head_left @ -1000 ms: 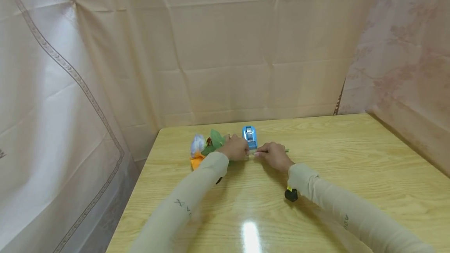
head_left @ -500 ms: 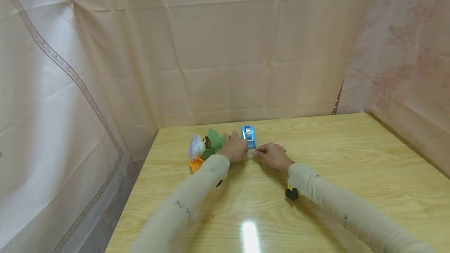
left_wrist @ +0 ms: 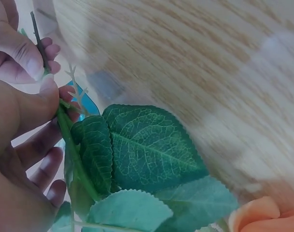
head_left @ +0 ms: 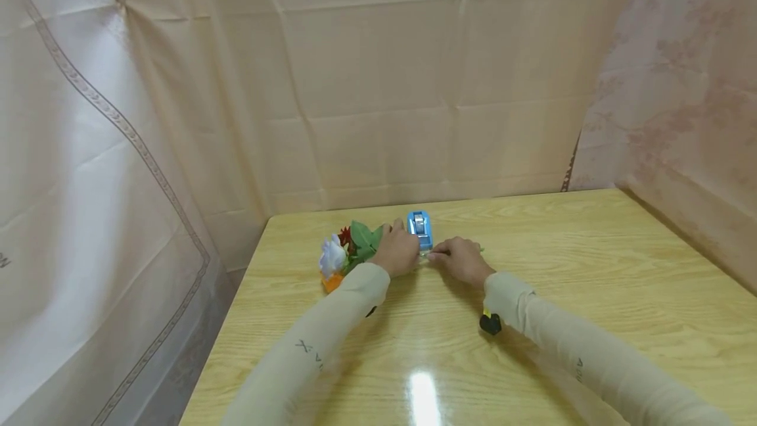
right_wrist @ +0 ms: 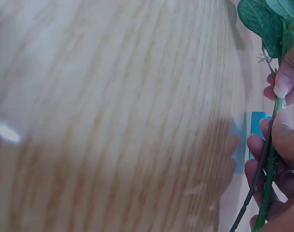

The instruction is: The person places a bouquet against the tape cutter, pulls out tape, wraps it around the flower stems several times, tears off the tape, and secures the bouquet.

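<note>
Since a second ago, the flower heads left of the left hand (head_left: 397, 252) have turned: the red bloom (head_left: 345, 236) now shows more of its petals and the white bloom (head_left: 332, 257) looks more open, while both hands have barely shifted. Nearest are two beige sleeves (head_left: 591, 350), reaching forward over the wood-grain bench (head_left: 568, 248); a black block (head_left: 490, 324) hangs just below the right hand's cuff. The right hand (head_left: 464, 263) pinches a green stem (right_wrist: 268, 186) and a thinner dark stem (right_wrist: 253, 186) between thumb and fingers, their lower ends running out beyond its far side. Just beside it, the left hand pinches the same bunch higher up, right below the serrated green leaves (left_wrist: 149, 147). Something clear, possibly tape, glints on the stem between the two thumbs, too small to be sure of. The orange bloom (head_left: 332, 283) lies on the left hand's near left side. Just beyond the hands stands a blue tape dispenser (head_left: 420, 231), and farther off hangs a beige cloth (head_left: 378, 97).
</note>
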Demonstrator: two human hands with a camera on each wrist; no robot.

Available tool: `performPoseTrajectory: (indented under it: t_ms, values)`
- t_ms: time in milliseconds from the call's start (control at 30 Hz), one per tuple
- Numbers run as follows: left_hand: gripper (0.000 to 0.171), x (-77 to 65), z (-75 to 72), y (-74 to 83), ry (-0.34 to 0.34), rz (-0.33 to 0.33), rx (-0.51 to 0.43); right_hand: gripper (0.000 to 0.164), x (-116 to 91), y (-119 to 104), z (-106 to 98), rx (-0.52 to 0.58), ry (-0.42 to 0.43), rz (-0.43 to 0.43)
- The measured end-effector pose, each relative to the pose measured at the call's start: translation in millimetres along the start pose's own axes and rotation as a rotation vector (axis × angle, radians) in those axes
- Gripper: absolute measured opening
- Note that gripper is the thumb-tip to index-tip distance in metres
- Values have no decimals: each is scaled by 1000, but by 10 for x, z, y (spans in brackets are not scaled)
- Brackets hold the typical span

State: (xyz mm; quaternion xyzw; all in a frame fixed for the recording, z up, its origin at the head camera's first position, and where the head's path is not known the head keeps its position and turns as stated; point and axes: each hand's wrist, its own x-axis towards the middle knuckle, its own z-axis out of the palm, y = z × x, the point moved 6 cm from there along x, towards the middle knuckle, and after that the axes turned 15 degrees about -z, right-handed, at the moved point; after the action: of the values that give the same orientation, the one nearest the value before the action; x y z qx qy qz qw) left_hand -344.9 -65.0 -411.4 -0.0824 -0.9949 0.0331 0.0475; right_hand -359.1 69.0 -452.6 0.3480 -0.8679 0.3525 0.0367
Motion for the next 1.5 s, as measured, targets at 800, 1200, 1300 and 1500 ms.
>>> performPoseTrajectory:
  t_ms: [800,1200,1300,1500]
  values:
    - [35,-12,-19,34,136,26,92,31,85,-42,-27,-52,-103,9]
    - [32,-52,-24,59,167,45,146,21,102,-25,-64,-86,6,-6]
    - [35,-16,-28,45,136,44,112,19,98,-40,-73,-88,28,-26]
    - [31,93,13,-35,27,38,10,16,74,-47,-61,-72,56,-37]
